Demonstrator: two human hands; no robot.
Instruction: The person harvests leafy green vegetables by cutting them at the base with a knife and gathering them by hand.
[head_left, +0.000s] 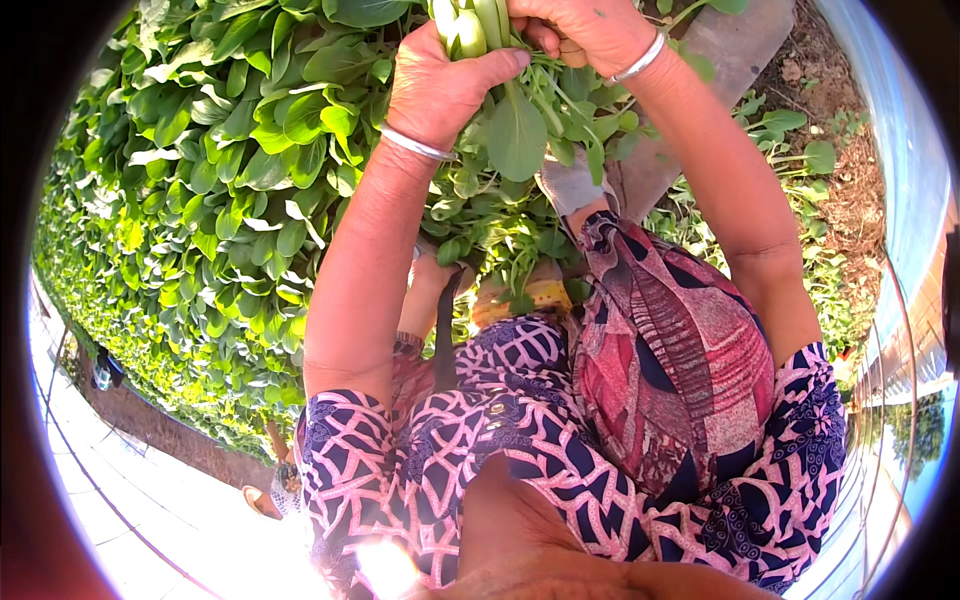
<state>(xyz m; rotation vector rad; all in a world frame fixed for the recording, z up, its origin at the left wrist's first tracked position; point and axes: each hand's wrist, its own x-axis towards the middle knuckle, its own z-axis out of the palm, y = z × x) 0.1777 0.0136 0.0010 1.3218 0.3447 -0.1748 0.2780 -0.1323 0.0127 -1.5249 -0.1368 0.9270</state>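
Near the top edge of the head view, my left hand (442, 90) grips the pale stems of a bunch of leafy greens (491, 26), its thumb laid across them. My right hand (581, 34) is at the other side of the same stems, fingers curled, partly cut off by the picture's edge; what its fingers grip is unclear. Each wrist has a silver bangle. A broad green leaf (517, 135) hangs down below my thumb, with thinner stems and leaves beside it. The tops of the bunch are out of view.
A dense bed of leafy greens (247, 150) fills the left side. Loose greens lie between my feet, near a yellow item (517, 300). A grey slab (652, 165) runs beside my shoe (574, 184). Plastic sheeting (900, 135) stands at right. Part of another person (281, 487) shows lower left.
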